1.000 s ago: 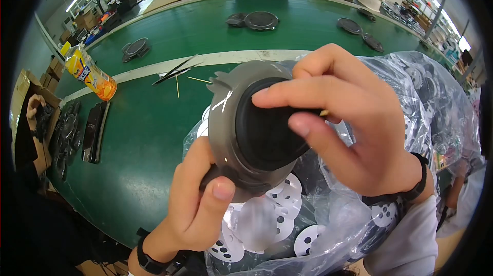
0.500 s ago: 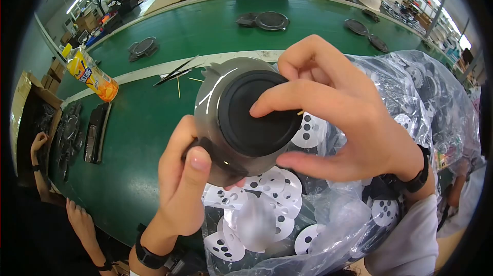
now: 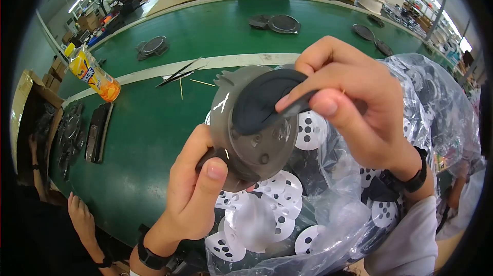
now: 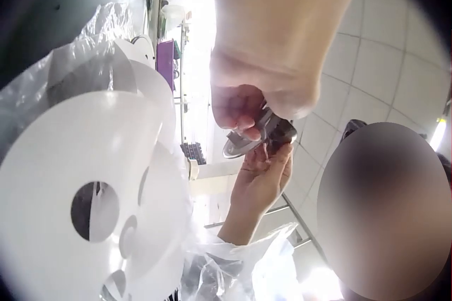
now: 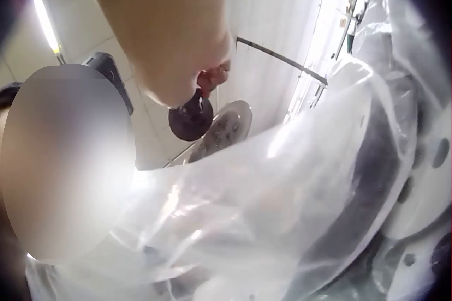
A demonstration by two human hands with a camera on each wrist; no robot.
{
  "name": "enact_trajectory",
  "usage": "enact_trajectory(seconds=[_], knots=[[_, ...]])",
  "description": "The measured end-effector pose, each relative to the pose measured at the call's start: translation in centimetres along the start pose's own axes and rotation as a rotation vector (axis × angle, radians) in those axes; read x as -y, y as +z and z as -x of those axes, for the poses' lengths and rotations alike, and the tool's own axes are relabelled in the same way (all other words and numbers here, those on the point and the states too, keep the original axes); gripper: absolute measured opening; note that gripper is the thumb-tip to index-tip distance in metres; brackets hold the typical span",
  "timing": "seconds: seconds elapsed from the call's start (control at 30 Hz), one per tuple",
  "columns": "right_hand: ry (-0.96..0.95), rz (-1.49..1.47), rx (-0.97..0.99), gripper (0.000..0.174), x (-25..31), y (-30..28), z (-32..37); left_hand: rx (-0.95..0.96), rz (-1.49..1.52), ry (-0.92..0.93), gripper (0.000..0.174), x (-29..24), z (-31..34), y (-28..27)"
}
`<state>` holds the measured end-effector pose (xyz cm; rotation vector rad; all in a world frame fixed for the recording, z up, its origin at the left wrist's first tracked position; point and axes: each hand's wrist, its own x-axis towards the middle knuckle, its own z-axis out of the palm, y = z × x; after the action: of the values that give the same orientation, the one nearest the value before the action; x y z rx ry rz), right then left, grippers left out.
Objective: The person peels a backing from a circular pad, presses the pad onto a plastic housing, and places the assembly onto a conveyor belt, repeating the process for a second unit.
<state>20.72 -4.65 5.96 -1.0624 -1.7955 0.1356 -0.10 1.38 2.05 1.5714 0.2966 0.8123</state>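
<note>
My left hand [image 3: 187,199] grips the lower left edge of a round, smoky grey translucent plastic cover [image 3: 222,109] with a notched rim, held above the table. My right hand [image 3: 367,106] pinches the right edge of a thin black round pad [image 3: 257,102] between thumb and index finger. The pad bends up off the cover's lower part, where small round holes show. Its upper left part still overlaps the cover. From the right wrist view, the dark pad [image 5: 189,119] hangs from the fingers beside the cover [image 5: 239,117].
White discs with holes [image 3: 287,194] lie below in a clear plastic bag [image 3: 334,219] that spreads right. On the green table are a drink bottle [image 3: 92,73], a dark phone-like object [image 3: 97,132], tweezers [image 3: 179,72] and toothpicks. Grey parts [image 3: 284,24] sit on the belt behind. Another person's hand [image 3: 81,217] is at left.
The black pad lay flat over the cover; my right hand now pinches its edge and has peeled it upward, baring holes. Parts on the belt have shifted right.
</note>
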Motion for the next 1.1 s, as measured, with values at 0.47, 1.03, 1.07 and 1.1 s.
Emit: enact_trajectory(seconds=[0.47, 1.03, 1.07, 1.1], knots=[[-0.114, 0.137, 0.033, 0.033, 0.5, 0.6, 0.2, -0.007, 0.044, 0.01, 0.043, -0.8, 0.4, 0.0], [-0.155, 0.194, 0.166, 0.035, 0.7, 0.0, 0.1, -0.042, 0.1, -0.038, 0.058, -1.0, 0.2, -0.3], [-0.151, 0.177, 0.168, 0.037, 0.7, 0.0, 0.1, -0.042, 0.097, -0.038, 0.058, -0.8, 0.2, -0.4], [-0.152, 0.176, 0.166, 0.037, 0.7, 0.1, 0.0, -0.008, 0.227, -0.027, 0.055, -0.5, 0.1, -0.6]])
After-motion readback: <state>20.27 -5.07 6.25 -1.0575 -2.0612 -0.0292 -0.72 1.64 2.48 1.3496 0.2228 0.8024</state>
